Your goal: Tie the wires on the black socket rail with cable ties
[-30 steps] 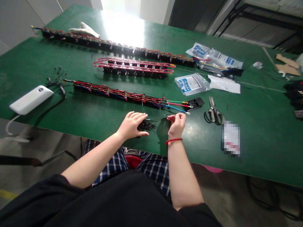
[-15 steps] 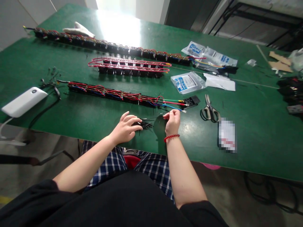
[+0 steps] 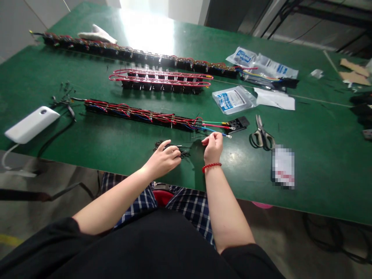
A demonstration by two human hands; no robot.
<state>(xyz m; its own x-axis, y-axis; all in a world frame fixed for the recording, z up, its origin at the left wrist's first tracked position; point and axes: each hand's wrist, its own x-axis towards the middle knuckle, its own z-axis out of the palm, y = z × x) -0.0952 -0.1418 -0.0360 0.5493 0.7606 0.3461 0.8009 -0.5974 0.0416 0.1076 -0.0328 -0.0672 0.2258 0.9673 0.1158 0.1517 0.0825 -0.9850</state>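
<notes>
A small pile of thin black strips (image 3: 185,152) lies near the front edge of the green table (image 3: 130,135). Over the left part of this pile is my left hand (image 3: 165,158), its fingers bent and partly spread, touching the strips. My right hand (image 3: 213,146) is closed in a pinch just right of the pile, and a thin dark strip (image 3: 199,136) sticks out leftward from its fingertips. Beyond both hands lies a black bar bundled with red wires (image 3: 139,115), whose green, red and blue leads end at ring terminals close behind my right hand.
Scissors (image 3: 262,135) and a blurred packet (image 3: 283,166) lie to the right. Farther back are a looped red wire assembly (image 3: 162,83), a long wired bar (image 3: 139,57), plastic bags (image 3: 234,100) and a white glove (image 3: 97,35). A white device (image 3: 32,124) sits left.
My left hand has shifted right over the pile, uncovering strips on its left side. My right hand stays pinched in nearly the same place. The camera view has shifted slightly.
</notes>
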